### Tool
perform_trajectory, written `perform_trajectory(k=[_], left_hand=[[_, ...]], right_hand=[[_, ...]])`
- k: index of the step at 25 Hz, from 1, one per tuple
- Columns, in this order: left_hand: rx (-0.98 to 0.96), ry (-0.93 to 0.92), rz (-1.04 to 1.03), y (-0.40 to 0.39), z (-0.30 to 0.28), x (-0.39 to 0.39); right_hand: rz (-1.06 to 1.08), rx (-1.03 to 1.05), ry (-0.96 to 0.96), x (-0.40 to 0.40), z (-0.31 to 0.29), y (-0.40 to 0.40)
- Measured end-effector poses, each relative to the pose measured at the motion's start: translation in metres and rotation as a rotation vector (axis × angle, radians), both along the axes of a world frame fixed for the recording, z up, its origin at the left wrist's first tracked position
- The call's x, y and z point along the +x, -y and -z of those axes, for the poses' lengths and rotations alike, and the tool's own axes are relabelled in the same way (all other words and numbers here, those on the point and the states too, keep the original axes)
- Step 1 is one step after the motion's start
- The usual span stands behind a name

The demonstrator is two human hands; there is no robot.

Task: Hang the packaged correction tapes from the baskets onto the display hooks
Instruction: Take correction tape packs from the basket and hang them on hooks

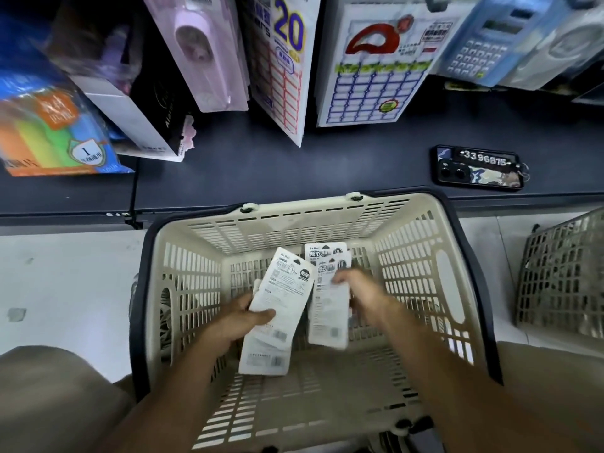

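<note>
A cream plastic basket with a dark rim stands on the floor below me. Both my hands are inside it. My left hand grips a stack of white correction tape packs, backs facing up, thumb across the top one. My right hand holds another few white packs, fingers curled over their right edge. Their hang-hole ends point away from me. The display hooks themselves are hidden behind hanging goods at the top.
A dark shelf runs behind the basket, with a phone and numbered key tag lying on it. Label sheets, a pink packaged item and calculators hang above. A second grey basket sits at right.
</note>
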State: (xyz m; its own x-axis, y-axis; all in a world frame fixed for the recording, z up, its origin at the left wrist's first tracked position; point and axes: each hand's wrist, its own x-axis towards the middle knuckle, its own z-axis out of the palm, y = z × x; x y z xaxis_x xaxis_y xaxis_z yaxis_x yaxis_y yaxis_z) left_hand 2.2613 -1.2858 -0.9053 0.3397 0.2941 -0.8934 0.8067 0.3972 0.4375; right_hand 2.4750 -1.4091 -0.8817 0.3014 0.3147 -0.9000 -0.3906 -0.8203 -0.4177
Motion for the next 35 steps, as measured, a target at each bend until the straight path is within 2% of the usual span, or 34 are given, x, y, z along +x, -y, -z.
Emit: perform_trajectory(k=[1,4,9,10,12,14,16,18,21,23,24,25,26,27,28,29,30,33,35], left_hand=[[-0.041,0.024,-0.001,0.0,0.0,-0.001],[-0.104,0.027,0.03,0.0,0.001,0.002],[-0.081,-0.065,-0.012,0.01,0.003,0.013],[-0.057,-0.079,-0.015,0.011,0.005,0.014],[-0.022,-0.095,-0.005,0.013,0.008,0.013],[-0.024,-0.095,0.039,0.014,0.007,0.013],[-0.048,-0.077,0.142,0.013,0.008,0.013],[-0.116,-0.046,0.21,0.01,0.008,0.015],[-0.265,0.006,0.138,0.011,0.007,0.016],[-0.179,-0.002,0.042,0.018,0.01,0.014],[-0.085,-0.009,-0.059,0.024,0.014,0.014],[-0.004,-0.024,-0.17,0.029,0.018,0.016],[0.053,-0.041,-0.247,0.032,0.021,0.017],[0.087,-0.054,-0.289,0.034,0.023,0.02],[0.107,-0.062,-0.309,0.035,0.023,0.022],[0.118,-0.066,-0.323,0.035,0.024,0.023],[0.127,-0.066,-0.334,0.035,0.024,0.023],[0.158,-0.062,-0.392,0.034,0.026,0.019],[0.207,-0.084,-0.428,0.026,0.021,0.015]], right_hand=[[-0.024,-0.008,0.011,-0.018,0.006,-0.002],[0.108,0.075,0.021,-0.052,0.021,-0.003],[0.437,0.068,0.121,-0.038,0.024,0.009],[0.485,0.061,0.097,-0.029,0.023,0.014],[0.528,0.091,-0.083,-0.007,0.023,0.027],[0.398,0.105,-0.204,-0.002,0.022,0.036],[0.207,0.134,-0.128,-0.016,0.024,0.032],[0.111,0.191,-0.006,-0.043,0.026,0.019],[-0.174,0.25,0.159,-0.07,0.034,0.008],[-0.323,0.29,0.12,-0.07,0.037,0.006],[-0.29,0.302,0.113,-0.066,0.035,0.005],[-0.238,0.275,0.213,-0.063,0.035,0.003],[-0.161,0.168,0.393,-0.058,0.035,-0.001],[-0.142,0.005,0.561,-0.051,0.037,-0.004],[-0.175,-0.137,0.64,-0.045,0.039,-0.004],[-0.225,-0.234,0.611,-0.043,0.044,-0.002],[-0.222,-0.269,0.493,-0.04,0.05,0.001],[-0.029,-0.107,0.164,-0.039,0.059,0.017],[0.047,0.001,0.164,-0.033,0.05,0.019]])
